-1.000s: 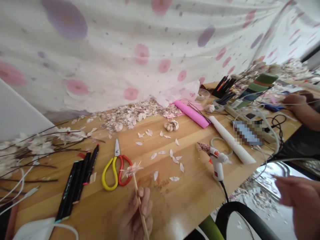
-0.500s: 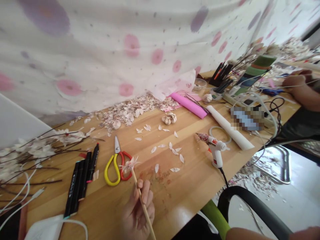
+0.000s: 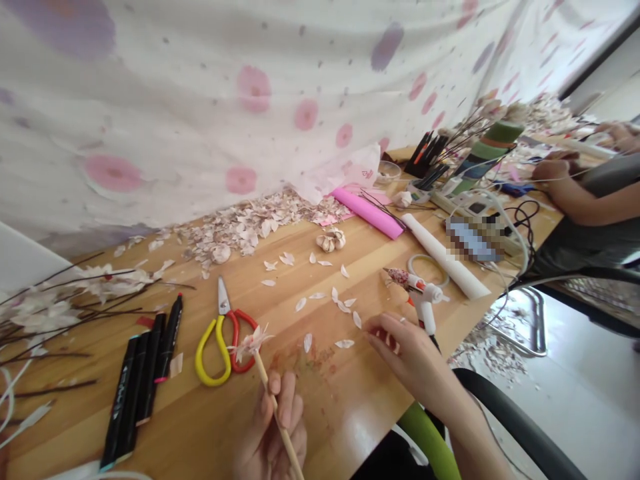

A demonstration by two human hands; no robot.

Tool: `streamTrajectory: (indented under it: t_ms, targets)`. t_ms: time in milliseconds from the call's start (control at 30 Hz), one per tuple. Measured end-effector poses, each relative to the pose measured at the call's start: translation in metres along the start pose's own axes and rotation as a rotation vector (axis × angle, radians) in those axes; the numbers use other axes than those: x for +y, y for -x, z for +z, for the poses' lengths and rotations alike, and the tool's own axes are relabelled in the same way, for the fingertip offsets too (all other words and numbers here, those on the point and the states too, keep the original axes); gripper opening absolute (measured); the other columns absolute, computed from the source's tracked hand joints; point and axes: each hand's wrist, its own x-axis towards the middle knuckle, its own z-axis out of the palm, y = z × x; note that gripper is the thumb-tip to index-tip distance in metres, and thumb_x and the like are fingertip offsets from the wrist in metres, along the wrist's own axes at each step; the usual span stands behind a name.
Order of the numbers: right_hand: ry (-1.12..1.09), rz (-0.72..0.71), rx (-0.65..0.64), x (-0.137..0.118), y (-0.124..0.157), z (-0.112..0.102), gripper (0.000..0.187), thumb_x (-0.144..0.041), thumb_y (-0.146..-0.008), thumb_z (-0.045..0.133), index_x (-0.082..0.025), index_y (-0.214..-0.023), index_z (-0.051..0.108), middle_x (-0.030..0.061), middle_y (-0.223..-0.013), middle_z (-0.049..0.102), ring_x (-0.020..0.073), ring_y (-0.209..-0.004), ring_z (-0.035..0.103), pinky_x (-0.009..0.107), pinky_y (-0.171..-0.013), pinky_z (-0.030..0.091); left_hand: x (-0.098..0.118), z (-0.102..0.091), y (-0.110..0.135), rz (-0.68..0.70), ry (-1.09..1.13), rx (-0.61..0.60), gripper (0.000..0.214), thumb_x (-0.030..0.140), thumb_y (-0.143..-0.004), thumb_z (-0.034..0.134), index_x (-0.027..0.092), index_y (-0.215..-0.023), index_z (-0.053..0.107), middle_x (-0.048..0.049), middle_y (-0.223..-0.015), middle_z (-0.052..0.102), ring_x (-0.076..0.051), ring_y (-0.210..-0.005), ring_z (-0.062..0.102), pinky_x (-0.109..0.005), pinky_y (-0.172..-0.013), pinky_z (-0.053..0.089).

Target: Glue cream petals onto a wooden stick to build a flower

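Low in the view, my left hand (image 3: pixel 275 427) grips a thin wooden stick (image 3: pixel 283 433), its fingers wrapped round it. At the stick's upper end sits a small pale flower (image 3: pixel 253 343) with narrow petals. My right hand (image 3: pixel 407 350) hovers low over the table, fingers bent and slightly apart, its fingertips just beside a loose petal (image 3: pixel 357 320). More single petals (image 3: pixel 344 344) lie scattered between the hands. Behind the right hand stands a white hot glue gun (image 3: pixel 425 300) with a crusted nozzle. Scissors (image 3: pixel 223 333) with yellow and red handles lie just left of the flower.
Black markers (image 3: pixel 145 367) and flowered twigs (image 3: pixel 65 300) lie at left. A petal heap (image 3: pixel 240 227) runs along the printed curtain (image 3: pixel 190 120). Pink (image 3: pixel 367 213) and white rolls (image 3: pixel 445 257), a garlic-like cluster (image 3: pixel 331 240) and a power strip (image 3: pixel 480 207) lie beyond. A co-worker's arm (image 3: pixel 590 193) shows at right.
My right hand has come in from the lower right to the loose petals, now partly covering the glue gun. My left hand still holds the stick. The view has shifted slightly.
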Motion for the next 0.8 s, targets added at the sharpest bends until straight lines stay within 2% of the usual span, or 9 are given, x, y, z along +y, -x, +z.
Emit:
streamTrajectory:
  t_ms: [167, 433, 500, 633, 800]
  targets:
    - [-0.04, 0.019, -0.084, 0.008, -0.009, 0.029, 0.006, -0.027, -0.094, 0.059, -0.021, -0.093, 0.059, 0.0061, -0.101, 0.063, 0.0206, -0.085, 0.062, 0.033, -0.075, 0.048, 0.003, -0.003, 0.0, -0.013, -0.015, -0.026, 0.019, 0.01, -0.1, 0.048, 0.014, -0.104, 0.066, -0.0057, -0.09, 0.071, -0.009, -0.071, 0.071, -0.013, -0.06, 0.058]
    - [-0.06, 0.052, -0.121, 0.003, -0.008, 0.031, 0.013, -0.015, -0.091, 0.058, -0.02, -0.081, 0.054, 0.0034, -0.091, 0.061, 0.0205, -0.083, 0.059, 0.032, -0.073, 0.042, 0.004, -0.012, 0.002, -0.035, -0.052, -0.02, 0.019, 0.012, -0.099, 0.05, 0.016, -0.103, 0.068, -0.0048, -0.089, 0.071, -0.008, -0.068, 0.068, -0.013, -0.058, 0.056]
    - [-0.072, 0.065, -0.116, 0.004, -0.006, 0.031, 0.012, -0.015, -0.091, 0.057, -0.02, -0.081, 0.054, 0.0032, -0.088, 0.063, 0.0206, -0.082, 0.059, 0.031, -0.072, 0.042, 0.005, -0.015, -0.001, -0.056, -0.075, -0.029, 0.017, 0.014, -0.098, 0.054, 0.017, -0.103, 0.069, -0.0032, -0.085, 0.07, -0.006, -0.06, 0.063, -0.013, -0.055, 0.055]
    - [-0.103, 0.076, -0.115, 0.003, -0.003, 0.028, 0.013, -0.021, -0.095, 0.054, -0.02, -0.082, 0.055, 0.0029, -0.08, 0.065, 0.0209, -0.077, 0.061, 0.031, -0.067, 0.041, 0.008, -0.014, -0.009, -0.098, -0.141, -0.039, 0.013, 0.016, -0.095, 0.059, 0.019, -0.098, 0.071, 0.0012, -0.077, 0.062, -0.004, -0.047, 0.041, -0.013, -0.051, 0.05]
    - [-0.152, 0.012, -0.135, 0.0, -0.002, 0.021, 0.017, -0.019, -0.094, 0.051, -0.021, -0.09, 0.067, 0.0055, -0.092, 0.07, 0.0222, -0.088, 0.065, 0.032, -0.077, 0.046, 0.01, -0.016, -0.012, -0.12, -0.198, -0.053, 0.011, 0.018, -0.094, 0.061, 0.021, -0.097, 0.071, 0.0052, -0.071, 0.048, -0.006, -0.045, 0.023, -0.013, -0.049, 0.047]
